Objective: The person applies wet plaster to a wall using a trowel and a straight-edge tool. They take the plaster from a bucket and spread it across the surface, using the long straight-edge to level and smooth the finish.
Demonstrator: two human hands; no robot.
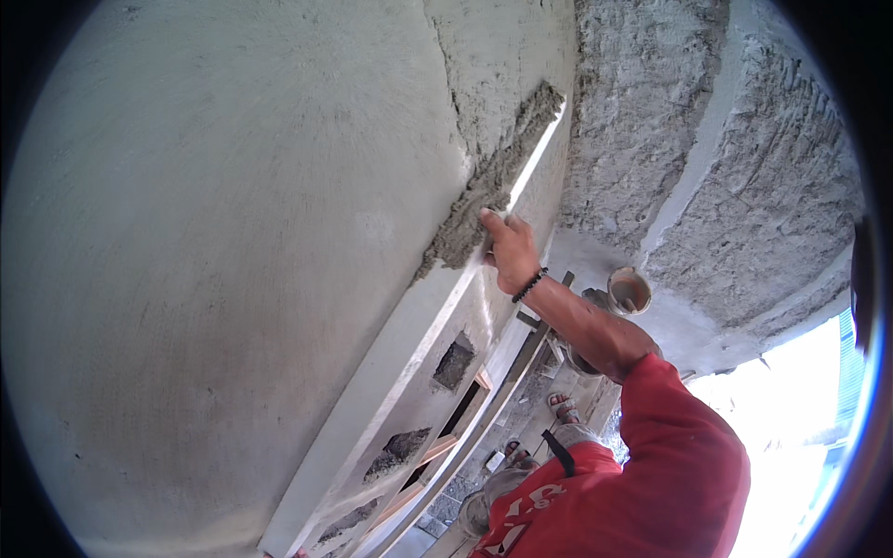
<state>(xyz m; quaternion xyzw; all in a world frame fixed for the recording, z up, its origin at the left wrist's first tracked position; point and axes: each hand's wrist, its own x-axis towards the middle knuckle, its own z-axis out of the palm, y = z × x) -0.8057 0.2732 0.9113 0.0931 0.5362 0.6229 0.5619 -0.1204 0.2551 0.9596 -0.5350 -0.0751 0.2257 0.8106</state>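
A long pale straightedge (372,395) lies slantwise against the smooth plastered surface (233,232). Wet grey mortar (484,200) is heaped along its upper part. My right hand (512,251), with a black bead bracelet on the wrist, is closed around the bar beside the mortar; its thumb is on the mortar side. Of my left hand (299,554), only a bit of the fingers shows at the lower picture edge, at the bar's near end. The fingers appear on both sides of the bar, and the rest is out of the picture.
Rough mortar wall (642,121) with smooth pale strips stands at the right. A bucket (630,291) is below my forearm. Planks (512,386) and my sandalled feet (562,405) are lower down. Dark rough recesses (454,361) mark the surface beside the bar.
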